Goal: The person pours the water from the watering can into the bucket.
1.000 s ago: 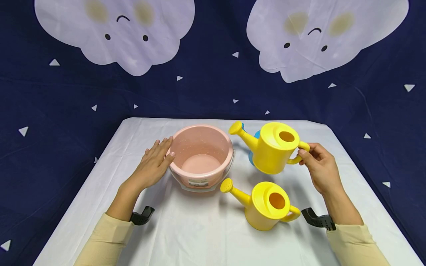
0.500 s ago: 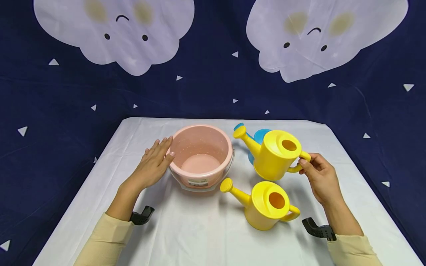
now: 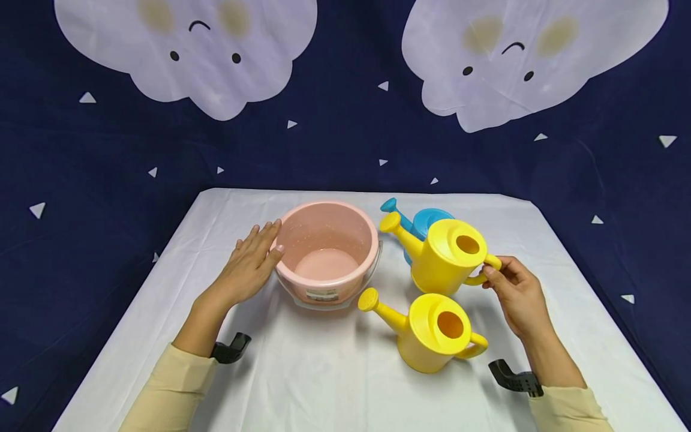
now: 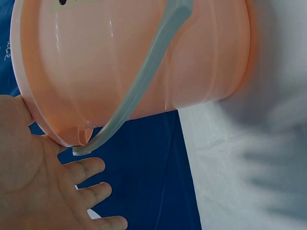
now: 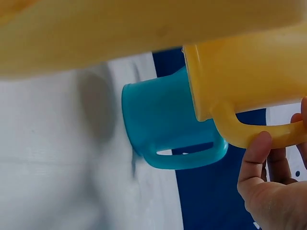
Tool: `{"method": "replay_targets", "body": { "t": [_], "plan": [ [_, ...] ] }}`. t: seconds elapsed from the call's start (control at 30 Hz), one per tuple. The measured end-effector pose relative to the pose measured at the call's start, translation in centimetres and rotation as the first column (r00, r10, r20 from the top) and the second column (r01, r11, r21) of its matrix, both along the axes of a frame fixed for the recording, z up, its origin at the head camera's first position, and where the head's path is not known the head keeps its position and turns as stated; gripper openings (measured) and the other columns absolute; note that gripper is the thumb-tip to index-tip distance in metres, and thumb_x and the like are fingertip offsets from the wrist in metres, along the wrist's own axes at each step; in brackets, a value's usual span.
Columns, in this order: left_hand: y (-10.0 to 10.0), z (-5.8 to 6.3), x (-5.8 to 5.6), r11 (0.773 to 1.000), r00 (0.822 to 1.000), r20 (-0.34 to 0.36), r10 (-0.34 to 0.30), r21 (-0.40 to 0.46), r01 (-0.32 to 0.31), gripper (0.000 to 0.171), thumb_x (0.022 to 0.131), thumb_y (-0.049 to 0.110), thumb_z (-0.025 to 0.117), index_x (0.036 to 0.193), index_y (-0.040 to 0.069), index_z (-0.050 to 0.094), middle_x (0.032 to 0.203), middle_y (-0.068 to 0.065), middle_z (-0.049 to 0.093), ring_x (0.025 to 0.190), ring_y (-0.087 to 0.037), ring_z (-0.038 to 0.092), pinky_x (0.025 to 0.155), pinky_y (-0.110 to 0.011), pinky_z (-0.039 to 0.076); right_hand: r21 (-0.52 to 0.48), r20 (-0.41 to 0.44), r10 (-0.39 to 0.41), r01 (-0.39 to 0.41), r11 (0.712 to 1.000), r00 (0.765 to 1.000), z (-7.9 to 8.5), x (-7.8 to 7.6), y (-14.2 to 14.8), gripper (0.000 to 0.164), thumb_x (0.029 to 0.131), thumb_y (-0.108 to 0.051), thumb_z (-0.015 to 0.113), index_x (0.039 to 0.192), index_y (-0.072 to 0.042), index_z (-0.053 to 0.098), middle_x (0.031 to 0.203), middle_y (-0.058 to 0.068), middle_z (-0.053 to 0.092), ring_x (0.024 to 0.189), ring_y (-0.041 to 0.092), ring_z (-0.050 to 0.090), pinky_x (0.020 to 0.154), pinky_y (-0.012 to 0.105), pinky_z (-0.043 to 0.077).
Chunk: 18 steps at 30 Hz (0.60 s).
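My left hand (image 3: 248, 264) rests with straight fingers against the left rim of a pink bucket (image 3: 326, 273). In the left wrist view, the palm lies at the rim beside the bucket's pale grey handle (image 4: 144, 79). My right hand (image 3: 520, 297) pinches the handle of a yellow watering can (image 3: 445, 261) between thumb and fingers. That can is upright, spout to the left, its base raised above the tabletop in the right wrist view. Behind it a blue watering can (image 5: 163, 117) stands on the table, partly hidden. A second yellow watering can (image 3: 429, 342) stands closer to me.
White cloth covers the table (image 3: 302, 384). A dark blue curtain (image 3: 345, 150) with clouds and small triangles hangs behind it. The near yellow can's spout reaches toward the bucket's right front side. Each wrist wears a black camera mount (image 3: 232, 348).
My right hand has brought the held watering can down and slightly toward me, uncovering more of the blue can. The left hand, bucket and near yellow can stay in place.
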<state>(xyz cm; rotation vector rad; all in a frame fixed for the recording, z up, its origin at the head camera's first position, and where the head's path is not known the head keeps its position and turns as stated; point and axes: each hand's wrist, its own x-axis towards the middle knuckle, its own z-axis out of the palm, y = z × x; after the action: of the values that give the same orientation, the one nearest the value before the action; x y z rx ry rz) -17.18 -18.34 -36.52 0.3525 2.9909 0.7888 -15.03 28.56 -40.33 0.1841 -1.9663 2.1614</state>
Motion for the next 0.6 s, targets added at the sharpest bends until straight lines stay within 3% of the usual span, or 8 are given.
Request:
{"method": "replay_targets", "body": {
  "t": [0.37, 0.6],
  "plan": [
    [0.0, 0.1, 0.0, 1.000, 1.000, 0.005, 0.000, -0.002, 0.000, 0.060, 0.100, 0.053, 0.020, 0.153, 0.028, 0.006, 0.161, -0.008, 0.008, 0.149, -0.032, -0.001, 0.115, -0.062, 0.001, 0.019, 0.011, 0.008, -0.008, 1.000, 1.000, -0.9, 0.2, 0.1, 0.011, 0.091, -0.002, 0.058, 0.102, -0.002, 0.060, 0.097, 0.001, 0.060, 0.083, 0.009, 0.058, 0.069, 0.016, 0.051],
    [0.1, 0.1, 0.0, 1.000, 1.000, 0.004, -0.002, 0.000, 0.002, 0.060, 0.100, 0.053, 0.020, 0.153, 0.028, 0.006, 0.161, -0.009, 0.009, 0.149, -0.033, -0.001, 0.115, -0.063, 0.001, 0.065, 0.078, -0.023, 0.018, 0.998, 0.997, -1.7, 0.3, 0.2, 0.012, 0.091, -0.006, 0.060, 0.103, -0.004, 0.060, 0.097, 0.000, 0.061, 0.083, 0.008, 0.059, 0.071, 0.016, 0.051]
  ]
}}
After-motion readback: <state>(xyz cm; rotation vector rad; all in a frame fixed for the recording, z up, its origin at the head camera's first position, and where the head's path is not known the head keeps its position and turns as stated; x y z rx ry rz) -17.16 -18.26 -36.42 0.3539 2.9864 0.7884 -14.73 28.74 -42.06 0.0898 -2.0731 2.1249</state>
